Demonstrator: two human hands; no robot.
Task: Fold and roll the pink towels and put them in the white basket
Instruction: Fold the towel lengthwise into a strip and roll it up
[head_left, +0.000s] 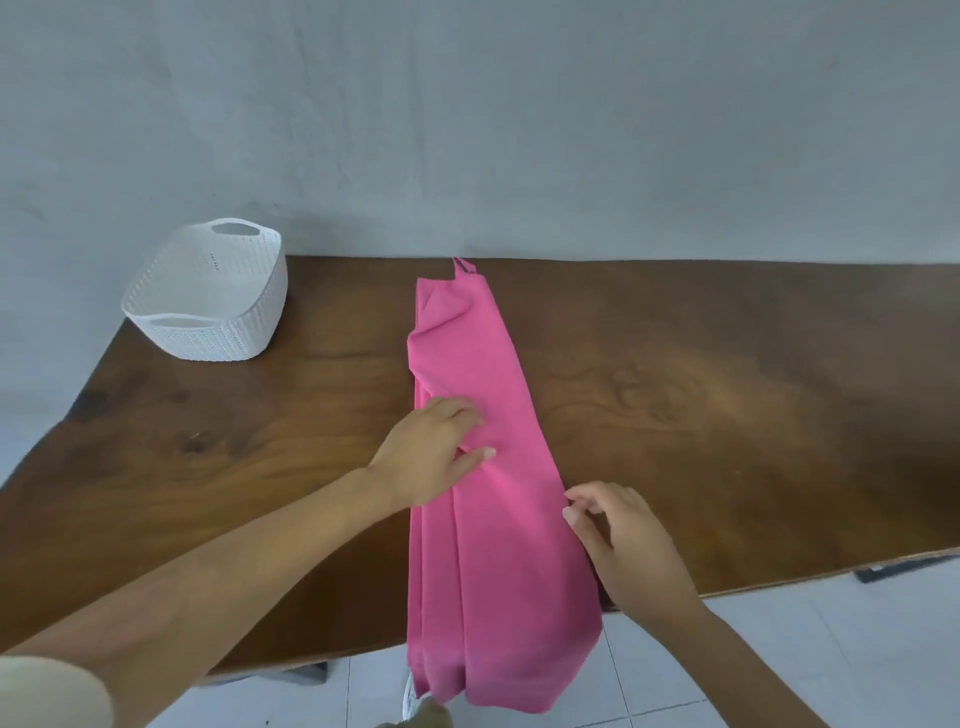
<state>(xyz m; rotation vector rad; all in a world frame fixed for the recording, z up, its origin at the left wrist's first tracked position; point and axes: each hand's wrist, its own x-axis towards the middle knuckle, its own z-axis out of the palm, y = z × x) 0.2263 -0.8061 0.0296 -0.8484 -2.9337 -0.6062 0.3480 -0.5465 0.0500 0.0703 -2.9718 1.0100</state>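
Pink towel (488, 545), folded into a long soft strip, crosses glossy wooden table (208, 467).

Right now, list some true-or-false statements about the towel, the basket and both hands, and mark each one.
1. The pink towel is already rolled up. False: it lies flat as a long folded strip.
2. The left hand rests on the towel. True.
3. The white basket holds a towel. False: no towel shows in it.
4. The towel's near end hangs over the table edge. True.
5. The right hand is beside the basket. False: it is at the towel's right edge.
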